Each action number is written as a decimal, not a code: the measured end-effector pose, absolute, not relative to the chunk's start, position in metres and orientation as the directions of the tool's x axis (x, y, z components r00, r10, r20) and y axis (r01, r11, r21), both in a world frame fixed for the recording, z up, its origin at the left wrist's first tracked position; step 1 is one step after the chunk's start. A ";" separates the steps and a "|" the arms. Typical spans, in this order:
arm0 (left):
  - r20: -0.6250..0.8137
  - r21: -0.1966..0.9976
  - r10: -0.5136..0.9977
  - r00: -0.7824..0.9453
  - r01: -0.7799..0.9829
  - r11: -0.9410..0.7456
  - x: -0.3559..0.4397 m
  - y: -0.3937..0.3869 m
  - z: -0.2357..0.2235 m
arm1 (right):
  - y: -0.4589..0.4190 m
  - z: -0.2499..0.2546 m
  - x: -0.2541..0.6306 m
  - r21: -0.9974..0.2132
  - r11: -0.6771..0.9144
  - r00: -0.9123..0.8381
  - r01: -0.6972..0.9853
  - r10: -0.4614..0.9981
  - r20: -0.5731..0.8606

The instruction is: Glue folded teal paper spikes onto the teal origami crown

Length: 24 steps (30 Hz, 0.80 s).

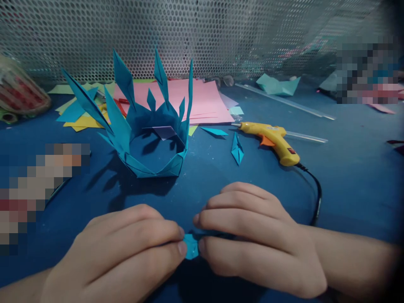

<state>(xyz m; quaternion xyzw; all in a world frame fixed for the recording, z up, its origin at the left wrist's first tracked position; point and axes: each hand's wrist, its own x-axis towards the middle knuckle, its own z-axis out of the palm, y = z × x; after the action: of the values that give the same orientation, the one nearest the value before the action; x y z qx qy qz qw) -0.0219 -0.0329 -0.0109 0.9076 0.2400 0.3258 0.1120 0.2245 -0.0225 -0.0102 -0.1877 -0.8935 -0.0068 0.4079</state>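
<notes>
Low in the head view, a small folded piece of blue paper (191, 247) sits between my two hands. My left hand (132, 246) pinches its left edge between thumb and forefinger. The thumb of my right hand (259, 235) meets its right edge, with the fingers curled above; much of the grip is hidden. Beyond my hands stands a blue folded-paper crown (158, 172) with several pointed spikes. Two loose blue paper points lie to its right, one slim (215, 131) and one diamond-shaped (237, 150).
A yellow hot glue gun (268, 136) with a clear stick in its back lies right of centre, its black cord (319, 189) running towards my right arm. Pink sheets (205, 101) lie behind the crown. Further off are a glue stick (287, 101), a pale green folded paper (279, 85) and a perforated metal panel (189, 38).
</notes>
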 end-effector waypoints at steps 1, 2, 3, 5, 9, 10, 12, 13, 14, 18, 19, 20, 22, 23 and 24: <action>0.537 0.362 0.517 0.666 0.372 -0.855 -0.022 -0.035 -0.012 | -0.022 -0.013 0.223 -0.126 0.931 -0.563 0.342 0.311 0.766; 0.543 0.363 0.524 0.657 0.379 -0.851 -0.022 -0.037 -0.013 | -0.021 -0.015 0.221 -0.115 0.931 -0.532 0.346 0.296 0.793; 0.539 0.374 0.546 0.641 0.399 -0.837 -0.022 -0.039 -0.014 | -0.021 -0.017 0.220 -0.110 0.929 -0.511 0.353 0.290 0.809; 0.536 0.394 0.578 0.615 0.423 -0.816 -0.024 -0.042 -0.017 | -0.021 -0.020 0.220 -0.105 0.922 -0.505 0.373 0.297 0.811; 0.523 0.420 0.616 0.589 0.450 -0.788 -0.026 -0.044 -0.021 | -0.023 -0.017 0.220 -0.079 0.916 -0.507 0.393 0.287 0.813; 0.519 0.426 0.619 0.590 0.449 -0.785 -0.027 -0.044 -0.022 | -0.024 -0.014 0.220 -0.082 0.911 -0.508 0.404 0.299 0.808; 0.508 0.431 0.627 0.591 0.455 -0.779 -0.030 -0.046 -0.027 | -0.027 -0.008 0.219 -0.105 0.886 -0.510 0.452 0.353 0.784; 0.504 0.430 0.632 0.589 0.464 -0.775 -0.031 -0.048 -0.030 | -0.028 -0.004 0.218 -0.115 0.870 -0.507 0.479 0.381 0.773; 0.507 0.415 0.643 0.575 0.491 -0.766 -0.033 -0.052 -0.034 | -0.028 -0.001 0.216 -0.119 0.856 -0.502 0.503 0.401 0.766; 0.540 0.357 0.668 0.511 0.579 -0.732 -0.037 -0.066 -0.047 | -0.027 0.005 0.212 -0.092 0.849 -0.479 0.520 0.379 0.792; 0.525 0.362 0.683 0.508 0.593 -0.719 -0.038 -0.069 -0.048 | -0.026 0.005 0.212 -0.087 0.848 -0.481 0.523 0.379 0.791; 0.509 0.366 0.693 0.511 0.601 -0.711 -0.038 -0.070 -0.048 | -0.025 0.005 0.211 -0.081 0.845 -0.484 0.529 0.379 0.789; 0.492 0.360 0.683 0.540 0.589 -0.724 -0.037 -0.070 -0.047 | -0.024 0.005 0.211 -0.067 0.838 -0.484 0.542 0.377 0.790; 0.495 0.351 0.669 0.555 0.576 -0.738 -0.037 -0.068 -0.046 | -0.024 0.005 0.211 -0.060 0.836 -0.481 0.545 0.370 0.794; 0.503 0.340 0.651 0.569 0.562 -0.754 -0.037 -0.066 -0.045 | -0.024 0.004 0.211 -0.055 0.835 -0.482 0.547 0.367 0.796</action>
<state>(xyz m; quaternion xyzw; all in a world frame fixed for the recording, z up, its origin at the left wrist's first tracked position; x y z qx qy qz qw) -0.0365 -0.0661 -0.0451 0.8828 0.3434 0.3126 0.0712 0.2109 -0.0236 0.0037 -0.2676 -0.8545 -0.1036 0.4331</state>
